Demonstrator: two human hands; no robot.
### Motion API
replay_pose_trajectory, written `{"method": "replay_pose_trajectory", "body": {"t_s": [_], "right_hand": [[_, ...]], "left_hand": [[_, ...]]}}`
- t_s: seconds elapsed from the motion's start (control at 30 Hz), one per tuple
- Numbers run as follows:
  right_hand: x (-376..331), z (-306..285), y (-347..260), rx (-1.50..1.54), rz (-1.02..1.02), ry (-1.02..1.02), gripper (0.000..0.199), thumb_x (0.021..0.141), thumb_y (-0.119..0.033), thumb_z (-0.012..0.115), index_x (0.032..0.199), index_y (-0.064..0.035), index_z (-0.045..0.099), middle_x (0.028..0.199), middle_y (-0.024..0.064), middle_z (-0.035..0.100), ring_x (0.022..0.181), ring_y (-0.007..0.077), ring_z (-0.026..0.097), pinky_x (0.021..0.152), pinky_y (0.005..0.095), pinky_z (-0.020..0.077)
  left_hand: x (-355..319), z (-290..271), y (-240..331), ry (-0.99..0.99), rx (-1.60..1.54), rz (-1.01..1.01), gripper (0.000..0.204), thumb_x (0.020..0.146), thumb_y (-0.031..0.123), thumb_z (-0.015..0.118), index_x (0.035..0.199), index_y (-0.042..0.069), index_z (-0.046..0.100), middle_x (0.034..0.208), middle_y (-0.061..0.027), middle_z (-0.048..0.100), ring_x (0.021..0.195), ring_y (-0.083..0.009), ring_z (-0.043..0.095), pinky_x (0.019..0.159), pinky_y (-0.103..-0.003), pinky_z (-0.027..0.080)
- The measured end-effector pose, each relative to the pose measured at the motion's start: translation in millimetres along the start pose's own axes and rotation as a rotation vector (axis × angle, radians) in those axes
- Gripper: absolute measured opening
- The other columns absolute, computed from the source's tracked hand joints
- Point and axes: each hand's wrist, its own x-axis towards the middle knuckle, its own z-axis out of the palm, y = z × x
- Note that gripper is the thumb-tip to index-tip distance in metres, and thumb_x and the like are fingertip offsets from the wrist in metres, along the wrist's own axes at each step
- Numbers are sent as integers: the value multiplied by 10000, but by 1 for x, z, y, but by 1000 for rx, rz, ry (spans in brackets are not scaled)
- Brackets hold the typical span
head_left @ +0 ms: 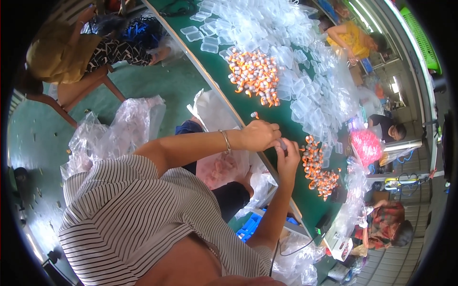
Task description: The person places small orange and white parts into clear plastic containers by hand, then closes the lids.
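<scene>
My left hand, with a bangle at its wrist, is closed with thumb and fingertips pinched together over the near edge of the green table. Facing it, my right hand pinches a small grey rounded piece. The fingertips of both hands meet at this piece, which they partly cover. Just right of my right hand lies a pile of small orange-and-grey pieces. A larger pile of the same pieces sits farther off, and a single piece lies beyond my left hand.
Many clear plastic boxes are heaped across the far side of the green table. A pink bundle and clear bags stand to the right. Below the table edge hangs a white bag. Several people sit nearby, one on a chair at left.
</scene>
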Motion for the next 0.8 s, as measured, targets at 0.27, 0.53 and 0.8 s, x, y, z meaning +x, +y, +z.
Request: {"method": "replay_pose_trajectory", "body": {"t_s": [0.27, 0.53, 0.8], "right_hand": [[27, -6, 15, 400, 146, -248, 156, 868, -63, 657, 1010, 2, 649, 883, 81, 625, 756, 182, 586, 711, 290, 463], [97, 34, 39, -788, 57, 167, 461, 788, -278, 748, 1210, -145, 620, 1266, 99, 555, 1174, 334, 503, 946, 479, 401], [93, 33, 80, -652, -13, 122, 381, 782, -237, 744, 1141, -158, 644, 1336, 104, 502, 1191, 338, 489, 925, 508, 403]], "left_hand": [[-19, -18, 2, 72, -241, -42, 268, 906, 319, 614, 894, 54, 652, 814, -115, 586, 758, -323, 632, 650, -427, 505], [-59, -22, 13, -104, -121, 177, 239, 840, 306, 671, 925, 85, 641, 832, -106, 590, 740, -307, 630, 648, -432, 508], [-20, -48, -35, 152, 297, -161, 192, 792, 219, 705, 949, 112, 678, 898, -80, 581, 870, -267, 621, 761, -383, 509]]}}
